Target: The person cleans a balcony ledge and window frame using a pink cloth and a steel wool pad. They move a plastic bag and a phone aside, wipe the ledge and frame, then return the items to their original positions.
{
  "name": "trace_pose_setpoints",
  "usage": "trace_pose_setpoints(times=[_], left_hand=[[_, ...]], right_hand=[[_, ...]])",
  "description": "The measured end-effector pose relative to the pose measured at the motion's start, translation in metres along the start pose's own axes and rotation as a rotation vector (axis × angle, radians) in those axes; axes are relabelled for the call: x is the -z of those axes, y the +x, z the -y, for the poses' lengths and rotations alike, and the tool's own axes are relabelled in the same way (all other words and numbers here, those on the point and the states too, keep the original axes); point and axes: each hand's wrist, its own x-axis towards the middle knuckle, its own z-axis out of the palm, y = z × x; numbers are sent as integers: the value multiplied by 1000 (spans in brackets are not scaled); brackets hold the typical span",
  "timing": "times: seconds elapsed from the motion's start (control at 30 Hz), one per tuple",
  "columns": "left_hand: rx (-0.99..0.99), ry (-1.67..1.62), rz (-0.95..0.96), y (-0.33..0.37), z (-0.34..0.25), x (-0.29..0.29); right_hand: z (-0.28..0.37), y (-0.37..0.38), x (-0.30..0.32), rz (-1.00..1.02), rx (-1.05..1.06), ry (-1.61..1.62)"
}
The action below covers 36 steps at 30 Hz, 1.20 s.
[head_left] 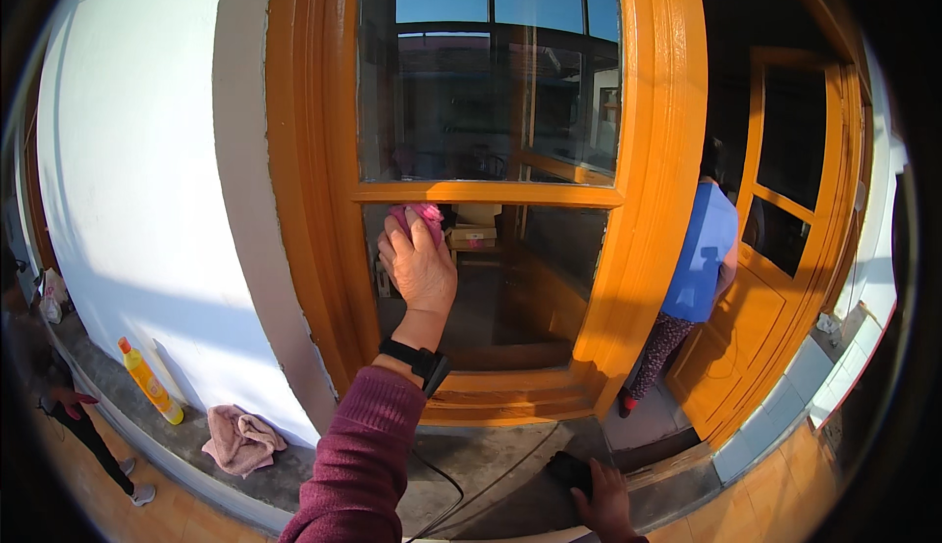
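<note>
The pink cloth (430,217) is against the lower pane (500,298) of an orange-framed window (662,151), near the pane's upper left corner and just below the crossbar (500,193). The left hand (419,263) grips it, fingers bent over the bunched fabric. A black watch (424,364) circles that wrist, below which runs a maroon sleeve (368,435). Low on the right, the right hand (606,504) is beside a dark object (569,469); I cannot tell whether its fingers close on that or merely rest there. Through the glass, just right of the cloth, a cardboard box (477,216) shows. At the left, a yellow bottle (152,383) with a red cap leans on the ledge by the white wall (147,170), and a crumpled pinkish towel (240,442) lies near it. In the doorway to the right stands a person in a blue top (702,249), near an open orange door (731,347).
</note>
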Motion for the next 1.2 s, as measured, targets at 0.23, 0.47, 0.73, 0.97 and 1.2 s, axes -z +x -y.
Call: trace_pose_setpoints(times=[0.23, 0.47, 0.73, 0.97, 1.2], left_hand=[[-209, -56, 92, -29, -104, -26], [-676, -24, 305, -61, -163, -35], [-806, 25, 174, -55, -43, -15], [-427, 232, 262, -36, 93, 32], [-446, 251, 429, -109, 113, 24]], right_hand=[[4, 2, 3, -4, -9, 8], [-2, 2, 0, -21, -7, 29], [-2, -1, 3, 3, -15, 27], [2, 0, 1, -25, 2, 0], [3, 2, 3, -27, -8, 8]])
